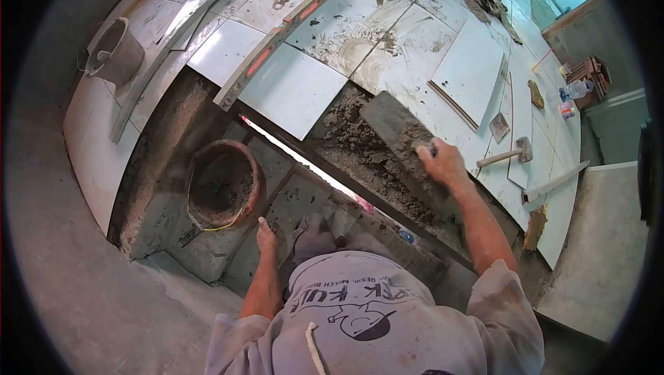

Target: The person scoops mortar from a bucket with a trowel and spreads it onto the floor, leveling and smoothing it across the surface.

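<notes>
My right hand point(443, 164) is closed round the grip of a long flat trowel point(394, 129), whose blade lies over the rough grey mortar point(353, 126) at the right of centre. Some mortar sits on the blade. Low on the left, my left hand point(265, 231) hangs beside a round clay-coloured bucket point(225, 181) with dark residue inside; its fingers are too small and foreshortened to read. White tiles point(294, 91) border the mortar on its far side, and a spirit level point(277, 46) lies across them.
A hammer point(508, 153) and stacked tiles point(469, 74) lie on the right. Behind them are a plastic bottle point(577, 88) and a cloth point(481, 1). At the upper left stand a grey bucket point(117, 53) and a long metal bar point(162, 57). A narrow bright gap runs below the floor edge.
</notes>
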A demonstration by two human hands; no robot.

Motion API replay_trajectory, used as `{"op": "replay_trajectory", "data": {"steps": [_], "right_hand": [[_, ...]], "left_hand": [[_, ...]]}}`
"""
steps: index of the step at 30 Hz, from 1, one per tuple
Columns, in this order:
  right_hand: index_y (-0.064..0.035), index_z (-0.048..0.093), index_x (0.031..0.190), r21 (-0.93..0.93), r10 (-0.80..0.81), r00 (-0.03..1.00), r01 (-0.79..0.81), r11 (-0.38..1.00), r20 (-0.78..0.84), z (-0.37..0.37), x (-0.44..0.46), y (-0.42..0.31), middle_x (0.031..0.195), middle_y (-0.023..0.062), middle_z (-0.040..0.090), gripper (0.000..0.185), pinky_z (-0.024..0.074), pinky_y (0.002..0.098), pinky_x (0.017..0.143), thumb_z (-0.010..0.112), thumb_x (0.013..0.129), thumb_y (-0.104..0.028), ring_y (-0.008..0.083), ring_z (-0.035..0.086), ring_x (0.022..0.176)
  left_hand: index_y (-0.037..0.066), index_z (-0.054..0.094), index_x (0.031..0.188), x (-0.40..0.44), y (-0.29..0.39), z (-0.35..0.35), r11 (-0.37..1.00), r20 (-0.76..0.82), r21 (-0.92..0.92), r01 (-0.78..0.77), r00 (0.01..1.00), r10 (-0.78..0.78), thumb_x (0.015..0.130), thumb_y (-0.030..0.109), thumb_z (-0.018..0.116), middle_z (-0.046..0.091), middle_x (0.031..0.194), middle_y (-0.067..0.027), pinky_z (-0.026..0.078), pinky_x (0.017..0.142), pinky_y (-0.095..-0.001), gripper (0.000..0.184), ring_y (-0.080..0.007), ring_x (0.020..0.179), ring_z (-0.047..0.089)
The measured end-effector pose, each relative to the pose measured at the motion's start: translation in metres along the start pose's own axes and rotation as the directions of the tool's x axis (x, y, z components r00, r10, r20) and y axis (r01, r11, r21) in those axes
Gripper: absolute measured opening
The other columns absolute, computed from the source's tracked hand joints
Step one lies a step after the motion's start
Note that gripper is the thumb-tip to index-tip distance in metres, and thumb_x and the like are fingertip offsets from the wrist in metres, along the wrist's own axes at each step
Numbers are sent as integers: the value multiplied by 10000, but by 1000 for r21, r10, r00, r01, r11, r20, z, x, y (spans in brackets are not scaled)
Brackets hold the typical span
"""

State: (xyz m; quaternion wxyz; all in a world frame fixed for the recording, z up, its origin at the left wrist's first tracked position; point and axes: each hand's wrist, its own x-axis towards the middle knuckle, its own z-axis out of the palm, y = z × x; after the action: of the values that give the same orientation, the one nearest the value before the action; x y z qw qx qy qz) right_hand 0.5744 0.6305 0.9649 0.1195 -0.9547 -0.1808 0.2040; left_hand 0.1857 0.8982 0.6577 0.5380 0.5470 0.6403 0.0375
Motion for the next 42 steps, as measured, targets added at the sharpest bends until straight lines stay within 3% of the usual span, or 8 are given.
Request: {"op": "replay_trajectory", "data": {"steps": [5,11,13,19,22,26,38,42], "right_hand": [[9,568,1020,-237,-50,989,81,968,137,16,51,-39,940,238,646,493,488,461,833,461,892,-455,364,627,925],[24,559,1078,-272,-17,972,83,959,236,28,88,-47,1036,238,626,510,467,458,885,433,904,-439,358,603,1003],[26,557,1091,-256,-4,972,66,964,235,26,94,-49,1053,237,621,518,462,455,895,432,904,-441,356,597,1018],[31,554,1094,-234,-15,970,73,969,243,36,98,-35,1066,231,620,524,461,450,897,439,903,-443,358,592,1030],[29,554,1076,-213,2,969,53,976,247,39,91,-36,1052,235,623,513,468,454,881,448,903,-441,362,599,1013],[23,541,1074,-199,22,969,28,980,246,40,83,-14,1019,232,631,501,480,457,856,453,906,-441,360,612,982],[3,522,1058,-204,19,970,31,978,241,42,68,6,963,225,639,475,491,466,812,448,910,-443,369,618,937],[4,523,1039,-201,11,978,32,979,209,45,60,33,947,225,639,475,490,467,810,447,909,-447,371,617,934]], "left_hand": [[-51,548,1206,2,50,13,995,11,43,-94,996,93,935,576,347,569,1195,-154,392,923,-363,713,-264,1077,538],[-67,504,1249,1,127,12,935,35,182,-304,952,303,955,539,315,534,1249,-227,363,987,-362,700,-323,1171,499],[-59,509,1242,-1,145,9,962,53,164,-217,976,211,956,545,259,511,1254,-277,341,998,-408,713,-391,1191,469],[-70,519,1223,13,138,2,965,42,91,-244,970,241,956,539,268,536,1222,-276,355,987,-405,711,-392,1172,486],[-72,530,1210,17,122,-2,942,21,246,-230,972,232,956,533,274,547,1205,-277,361,981,-405,705,-395,1163,494],[-60,541,1204,30,107,-6,926,72,229,-300,954,291,953,534,279,549,1196,-284,366,976,-408,696,-398,1159,498],[-71,578,1134,5,145,-19,922,37,263,-282,958,283,950,516,315,595,1107,-264,391,922,-408,668,-361,1083,550],[-74,491,1257,14,130,-29,962,104,197,-189,980,172,942,548,353,528,1248,-226,359,977,-362,711,-304,1161,496]]}}
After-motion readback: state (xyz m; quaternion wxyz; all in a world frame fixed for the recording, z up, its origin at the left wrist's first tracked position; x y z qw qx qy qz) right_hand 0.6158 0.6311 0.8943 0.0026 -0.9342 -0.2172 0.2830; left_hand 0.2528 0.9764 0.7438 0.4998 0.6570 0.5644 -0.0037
